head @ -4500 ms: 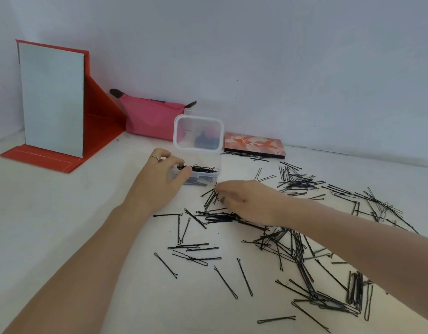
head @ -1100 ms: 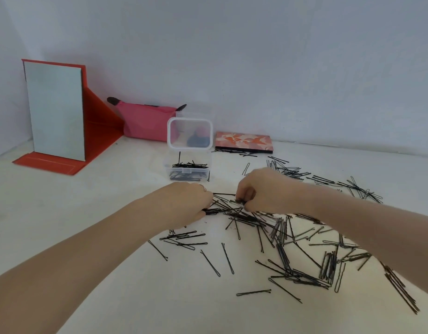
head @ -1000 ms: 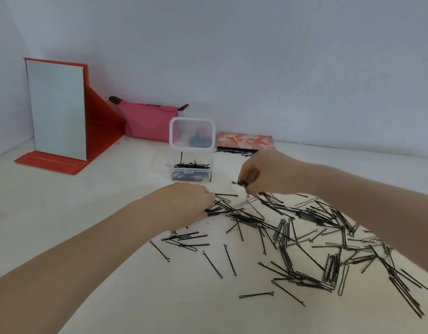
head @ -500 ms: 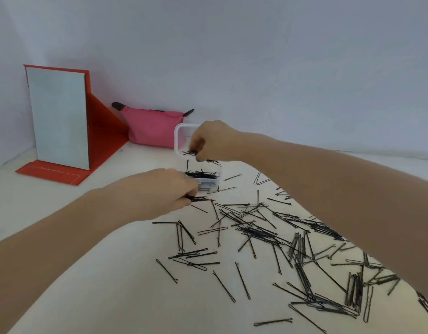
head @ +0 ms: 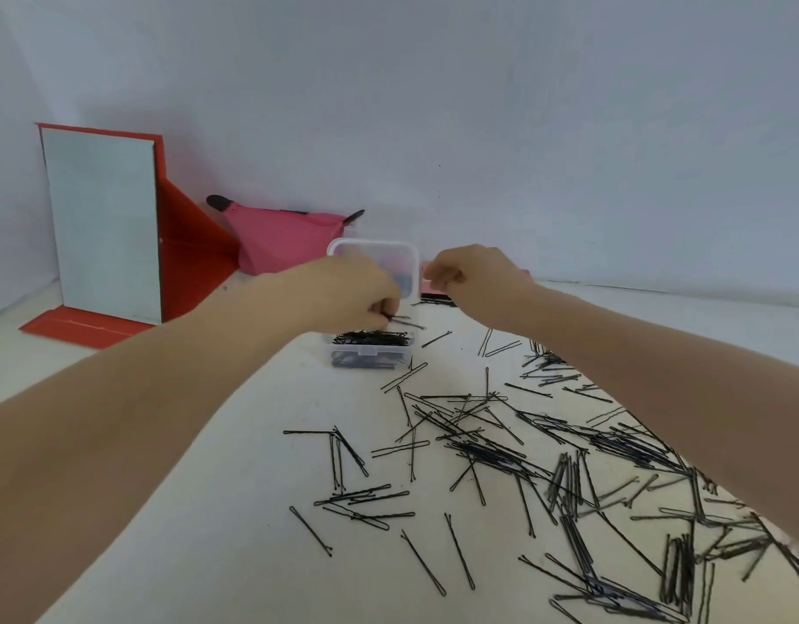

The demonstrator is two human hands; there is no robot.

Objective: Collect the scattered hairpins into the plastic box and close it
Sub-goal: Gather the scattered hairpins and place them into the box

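Observation:
A small clear plastic box (head: 371, 357) stands on the white table with its hinged lid (head: 374, 249) upright behind it. Black hairpins fill much of the box. My left hand (head: 352, 295) hovers just above the box, fingers pinched on a few hairpins (head: 400, 321) that stick out to the right. My right hand (head: 472, 273) hangs beside the lid's right edge, fingers curled, with nothing visible in it. Scattered hairpins (head: 501, 448) cover the table from the centre to the lower right.
A red folding stand mirror (head: 101, 227) stands at the back left. A pink pouch (head: 280, 238) lies against the wall behind the box. A red patterned case (head: 433, 291) is mostly hidden behind my right hand. The white wall runs along the back.
My left hand rose from the table with hairpins and now sits over the box. My right hand shifted right from over the box, its pins no longer in it.

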